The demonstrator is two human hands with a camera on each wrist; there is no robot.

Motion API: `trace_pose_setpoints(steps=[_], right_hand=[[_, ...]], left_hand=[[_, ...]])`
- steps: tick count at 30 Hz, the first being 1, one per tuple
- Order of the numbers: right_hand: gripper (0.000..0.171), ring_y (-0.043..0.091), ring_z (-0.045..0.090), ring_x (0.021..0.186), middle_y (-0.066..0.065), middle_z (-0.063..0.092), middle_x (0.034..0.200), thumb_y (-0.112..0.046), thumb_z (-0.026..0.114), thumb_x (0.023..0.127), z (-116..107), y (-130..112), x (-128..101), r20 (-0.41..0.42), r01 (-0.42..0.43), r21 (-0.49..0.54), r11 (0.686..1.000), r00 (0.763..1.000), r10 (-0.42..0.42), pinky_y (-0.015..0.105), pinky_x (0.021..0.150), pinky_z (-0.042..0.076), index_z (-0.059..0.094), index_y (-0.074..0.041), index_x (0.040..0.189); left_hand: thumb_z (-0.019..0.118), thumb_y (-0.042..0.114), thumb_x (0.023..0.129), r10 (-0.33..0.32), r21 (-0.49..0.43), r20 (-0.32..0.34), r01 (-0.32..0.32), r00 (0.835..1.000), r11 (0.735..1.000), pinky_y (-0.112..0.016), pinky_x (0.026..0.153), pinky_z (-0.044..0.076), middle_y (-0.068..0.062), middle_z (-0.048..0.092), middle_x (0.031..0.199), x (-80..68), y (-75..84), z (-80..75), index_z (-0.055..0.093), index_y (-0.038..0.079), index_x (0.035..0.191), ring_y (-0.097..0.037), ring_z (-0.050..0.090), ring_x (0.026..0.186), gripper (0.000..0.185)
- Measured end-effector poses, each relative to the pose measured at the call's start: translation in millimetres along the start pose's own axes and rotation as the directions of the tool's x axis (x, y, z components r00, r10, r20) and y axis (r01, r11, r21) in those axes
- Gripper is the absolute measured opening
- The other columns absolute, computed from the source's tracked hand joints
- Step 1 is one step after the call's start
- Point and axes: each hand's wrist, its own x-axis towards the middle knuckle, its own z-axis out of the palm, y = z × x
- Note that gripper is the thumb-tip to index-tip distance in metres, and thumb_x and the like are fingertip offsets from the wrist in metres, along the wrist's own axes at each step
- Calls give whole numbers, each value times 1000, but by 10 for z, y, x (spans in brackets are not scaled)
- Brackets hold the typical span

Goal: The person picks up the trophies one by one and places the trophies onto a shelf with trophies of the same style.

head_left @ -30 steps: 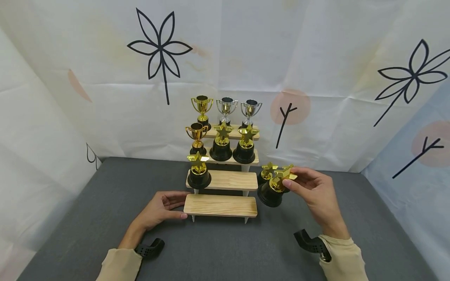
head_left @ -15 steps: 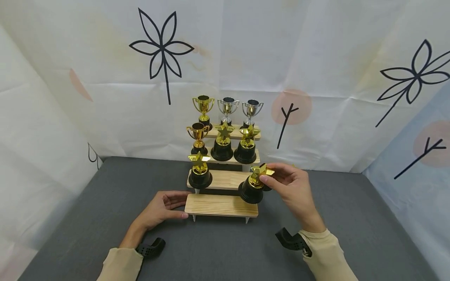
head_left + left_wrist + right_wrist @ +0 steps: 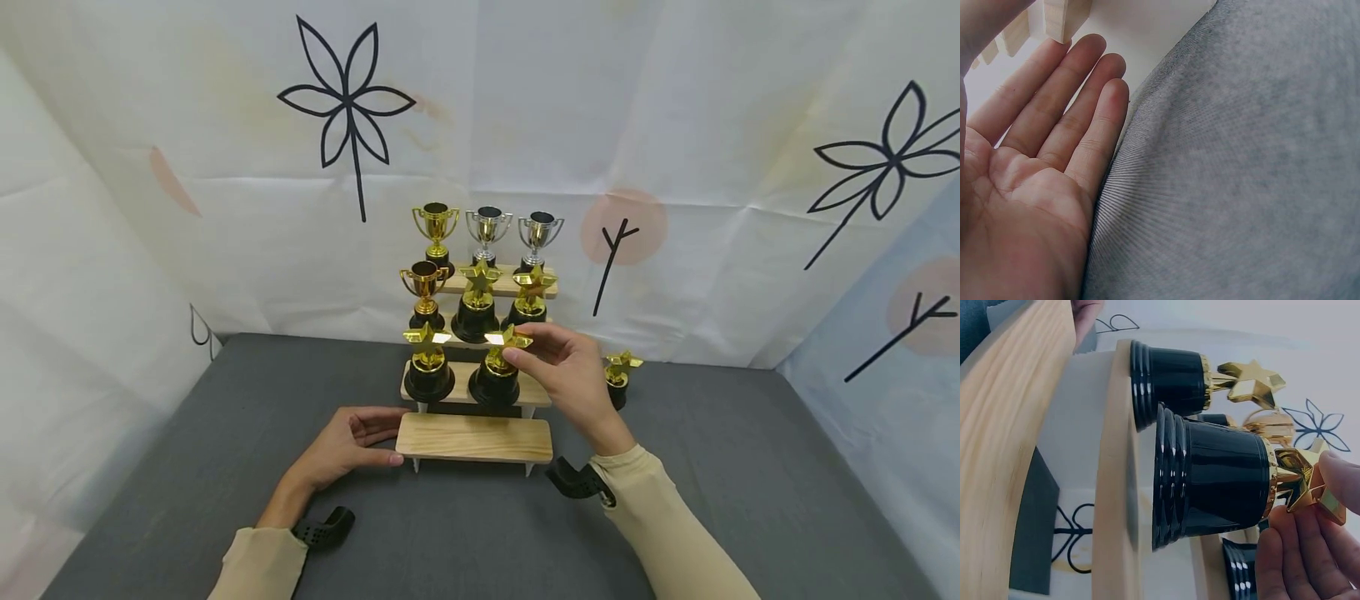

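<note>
My right hand pinches the gold star of a star trophy and sets its black base on the second step of the wooden stand, just beside another star trophy. I judge this is the placing step; next I must release it gently. My left hand is relaxed and open, its fingertips touching the end of the lowest step. That step has free room, and one star trophy waits on the grey table.
</note>
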Motion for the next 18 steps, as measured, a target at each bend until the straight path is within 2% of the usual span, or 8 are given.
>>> trace_pose_setpoints(steps=[8,18], right_hand=[[30,19,69,93,17,70,109,1,79,87,111,95,79,11,48,-19,999,999,-48,28,82,61,71,5,115],[30,25,70,95,18,71,109,1,78,88,215,115,110,24,72,0,997,997,-72,34,85,62,71,4,116]], left_hand=[[87,3,78,-2,5,-6,2,1000,1000,-39,105,52,-32,56,136,12,10,10,53,-15,136,-26,64,121,70],[87,2,78,2,5,-5,-2,1000,1000,-39,105,52,-33,56,137,3,-3,10,53,-15,137,-20,64,120,70]])
